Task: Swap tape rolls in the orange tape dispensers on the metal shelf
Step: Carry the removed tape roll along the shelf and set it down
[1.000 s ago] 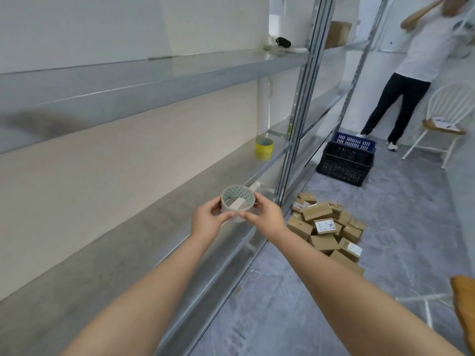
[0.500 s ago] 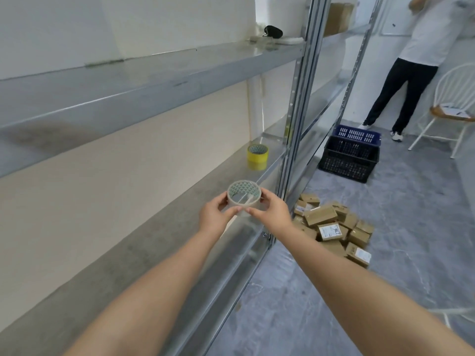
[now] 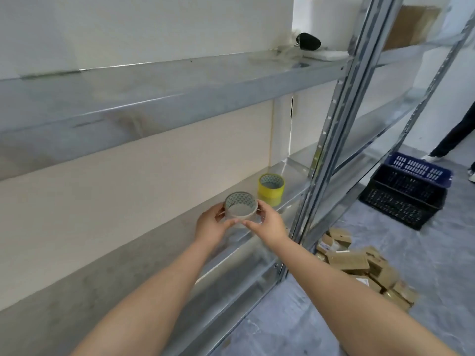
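Observation:
A nearly spent tape roll [image 3: 240,210], a grey-brown core with a patterned inside, is held between both hands just above the middle metal shelf [image 3: 154,253]. My left hand [image 3: 212,224] grips its left side and my right hand [image 3: 267,224] grips its right side. A yellow tape roll [image 3: 271,188] stands on the same shelf just beyond, close to the held roll. No orange dispenser is in view.
A grey upright post [image 3: 331,140] stands to the right of the rolls. On the upper shelf lies a black object [image 3: 308,41]. Several small cardboard boxes [image 3: 359,268] lie on the floor, with stacked dark crates [image 3: 406,191] beyond. A person's legs [image 3: 455,134] are at far right.
Both hands have carried the grey roll forward over the shelf, closer to the yellow roll. The view has shifted left, so the other person is now mostly out of frame.

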### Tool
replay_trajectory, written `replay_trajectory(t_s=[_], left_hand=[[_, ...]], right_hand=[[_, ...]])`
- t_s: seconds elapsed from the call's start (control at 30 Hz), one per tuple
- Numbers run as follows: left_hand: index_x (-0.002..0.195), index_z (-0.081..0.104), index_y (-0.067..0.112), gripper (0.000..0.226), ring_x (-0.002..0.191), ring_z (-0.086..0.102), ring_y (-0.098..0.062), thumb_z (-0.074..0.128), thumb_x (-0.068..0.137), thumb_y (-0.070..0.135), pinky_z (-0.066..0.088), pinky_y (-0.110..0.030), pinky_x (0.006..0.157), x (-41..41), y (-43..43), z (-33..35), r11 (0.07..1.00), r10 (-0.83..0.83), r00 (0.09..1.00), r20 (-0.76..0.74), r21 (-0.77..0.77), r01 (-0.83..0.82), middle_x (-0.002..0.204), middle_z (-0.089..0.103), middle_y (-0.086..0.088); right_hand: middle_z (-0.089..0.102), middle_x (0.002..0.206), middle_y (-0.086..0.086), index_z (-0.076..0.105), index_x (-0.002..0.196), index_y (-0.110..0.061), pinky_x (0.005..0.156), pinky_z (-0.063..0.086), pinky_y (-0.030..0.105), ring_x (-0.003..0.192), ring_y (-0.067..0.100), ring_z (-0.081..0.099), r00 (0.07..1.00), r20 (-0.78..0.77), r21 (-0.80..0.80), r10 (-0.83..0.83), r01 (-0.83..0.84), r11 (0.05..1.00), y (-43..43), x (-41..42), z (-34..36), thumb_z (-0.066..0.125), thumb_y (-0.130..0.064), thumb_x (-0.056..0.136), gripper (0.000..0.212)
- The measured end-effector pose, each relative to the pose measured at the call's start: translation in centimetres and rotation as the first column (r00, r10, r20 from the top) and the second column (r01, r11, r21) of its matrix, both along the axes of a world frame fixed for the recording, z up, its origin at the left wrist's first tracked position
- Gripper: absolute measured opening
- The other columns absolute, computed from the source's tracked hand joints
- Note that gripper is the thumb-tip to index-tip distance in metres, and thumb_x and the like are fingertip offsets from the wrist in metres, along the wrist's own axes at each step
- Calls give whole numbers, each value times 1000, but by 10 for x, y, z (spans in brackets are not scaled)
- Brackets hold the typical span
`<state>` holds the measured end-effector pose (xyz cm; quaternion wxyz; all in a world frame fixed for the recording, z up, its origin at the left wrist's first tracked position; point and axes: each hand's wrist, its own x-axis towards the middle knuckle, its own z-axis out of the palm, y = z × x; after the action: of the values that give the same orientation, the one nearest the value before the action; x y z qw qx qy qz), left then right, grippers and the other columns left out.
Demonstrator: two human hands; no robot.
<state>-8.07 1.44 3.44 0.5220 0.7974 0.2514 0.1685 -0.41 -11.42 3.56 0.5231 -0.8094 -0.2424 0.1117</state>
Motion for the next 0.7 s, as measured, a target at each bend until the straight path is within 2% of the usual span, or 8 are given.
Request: replay_trajectory(t_s=[0.1,0.2,0.3,0.4,0.5,0.53,0.63,0.7], left_hand=[[117,62,8,52,105,63,-20,78,69,16,47,-25,89,22,-2,-3,997,73,995,-69,13,-73,116,68,-8],[109,61,12,46,98,65,-20,78,66,14,49,-27,83,37,-5,-11,985,170,980,-102,-27,-173,110,69,-5],[106,60,17,46,96,65,-24,77,64,8,53,-38,87,46,-7,-19,967,232,966,-115,-81,-242,106,69,-6],[111,63,18,49,94,66,-23,74,65,4,53,-33,86,53,-7,-25,965,243,959,-147,-66,-255,108,71,-9],[111,64,21,49,89,65,-19,74,66,7,47,-20,71,58,-7,-29,966,256,947,-194,11,-259,106,72,-5],[113,63,21,51,91,65,-20,75,65,8,46,-21,71,60,-7,-29,963,266,941,-208,25,-267,107,71,-4],[117,60,18,56,100,64,-26,76,64,9,51,-34,87,64,-6,-31,960,279,929,-245,33,-279,112,70,-8],[118,58,19,61,104,63,-26,80,61,19,50,-37,91,65,-6,-31,962,274,924,-268,82,-261,116,68,-6]], right_hand=[[61,123,8,50,124,-10,100,45,34,112,20,56,998,-3,-48,62,-62,997,5,30,-5,78,-14,69,62],[61,120,11,50,122,-7,89,42,21,103,16,56,991,-35,-83,129,-131,988,11,54,-12,77,-9,69,60],[60,119,14,49,121,-4,83,41,15,104,18,56,979,-92,-101,184,-193,976,17,70,-22,75,-5,70,57],[60,118,16,49,119,-2,86,44,21,108,25,58,959,-151,-90,239,-254,963,21,81,-31,72,-2,73,52],[60,120,19,47,121,-1,95,48,32,110,28,59,935,-194,-77,295,-315,946,23,91,-37,67,0,76,49],[61,120,19,47,122,-1,96,48,35,109,29,60,929,-201,-72,310,-330,941,24,93,-38,66,0,77,48],[63,118,19,48,122,-4,97,49,38,108,29,61,916,-210,-73,342,-363,929,24,100,-41,64,-1,79,46],[63,119,18,49,123,-5,97,49,38,109,28,61,907,-210,-87,365,-389,917,24,105,-42,65,-7,79,47]])
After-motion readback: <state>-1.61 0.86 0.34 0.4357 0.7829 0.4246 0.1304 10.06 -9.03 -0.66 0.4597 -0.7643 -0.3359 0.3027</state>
